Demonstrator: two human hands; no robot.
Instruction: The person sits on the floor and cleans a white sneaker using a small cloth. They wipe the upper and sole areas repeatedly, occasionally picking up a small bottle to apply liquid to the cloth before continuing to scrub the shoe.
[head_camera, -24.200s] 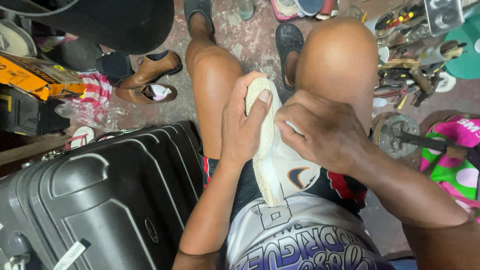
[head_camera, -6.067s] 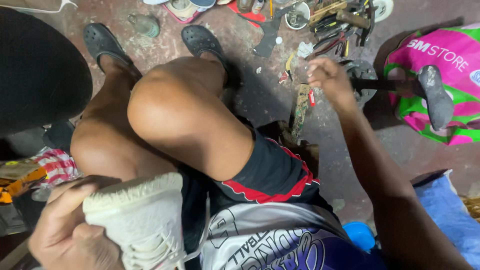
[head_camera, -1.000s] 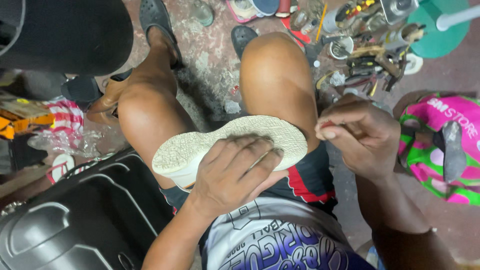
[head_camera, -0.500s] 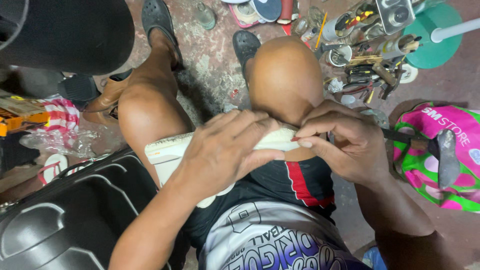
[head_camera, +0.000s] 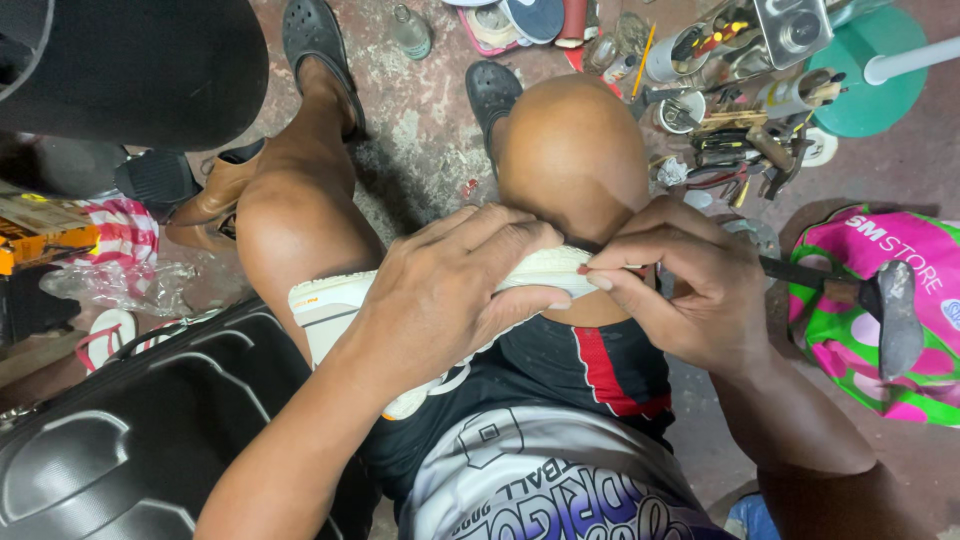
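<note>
- Near left: black hard-shell suitcase (head_camera: 130, 440), ribbed, fills the near-left corner; its right edge sits just beside the left forearm.
- Near centre: person's lap, dark shorts with a red stripe and a printed shirt hem at the near edge.
- White shoe (head_camera: 340, 310) lies across both thighs, on its side, sole edge facing far; heel end sticks out left, toe end hidden under the hands.
- Left hand (head_camera: 450, 290) clamped over the shoe's middle, fingers spread across the top, thumb under.
- Right hand (head_camera: 690, 290) pinching the shoe's right end at the sole edge, fingertips closed tight; cannot tell if it holds a small tool.
- Hands close together, nearly touching at the fingertips.
- Right: pink and green printed bag (head_camera: 880, 310) with white lettering, a dark iron shoe last (head_camera: 895, 315) lying across it.
- Left: yellow-orange box (head_camera: 45, 235), red-white striped cloth (head_camera: 125, 235), clear plastic wrap (head_camera: 115, 285), tan heeled shoe (head_camera: 215, 195).
- Far left: big black rounded shape (head_camera: 130, 65), cuts off that corner.
- Far centre: bare patch of stained concrete floor (head_camera: 430, 130) between the two black sandalled feet, only open room here.
- Far right: crowded tool clutter (head_camera: 740, 120), tins, pliers, brushes; green round base (head_camera: 875, 70) with a white pole.
</note>
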